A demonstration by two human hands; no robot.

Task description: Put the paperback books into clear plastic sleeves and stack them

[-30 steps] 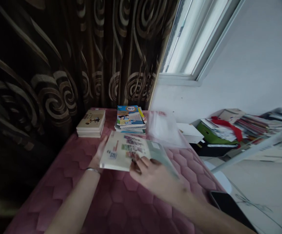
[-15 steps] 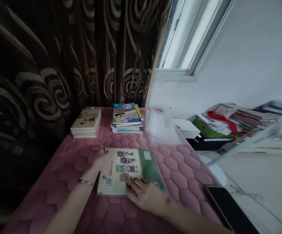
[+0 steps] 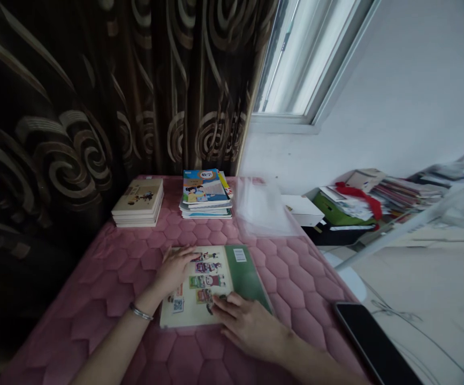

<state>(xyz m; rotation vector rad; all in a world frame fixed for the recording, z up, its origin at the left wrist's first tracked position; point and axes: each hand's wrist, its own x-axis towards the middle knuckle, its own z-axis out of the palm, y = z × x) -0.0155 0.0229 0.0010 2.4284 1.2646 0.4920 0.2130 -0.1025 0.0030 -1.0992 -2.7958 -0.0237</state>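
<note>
A book with a cream and green cover (image 3: pixel 242 278) lies on the pink quilted surface (image 3: pixel 123 315), with small pictures, a barcode and a QR code on it. My left hand (image 3: pixel 174 271), a bracelet on its wrist, rests on the upper left part of the cover, fingers stretched out. Over the lower middle of the book lies my right hand (image 3: pixel 248 326), its fingers extended onto the cover. Neither hand is wrapped round anything. The cover is partly hidden under both hands.
Cream books (image 3: pixel 139 200) are stacked at the back left; a colourful book stack (image 3: pixel 205 192) stands at the back middle. Right of it lie clear plastic sheets (image 3: pixel 259 208) and a white box (image 3: pixel 302 208). A black phone (image 3: pixel 376 342) lies at the right edge.
My left hand has moved from the book's left edge onto its cover. My right hand has stayed over the lower part. The view has shifted slightly.
</note>
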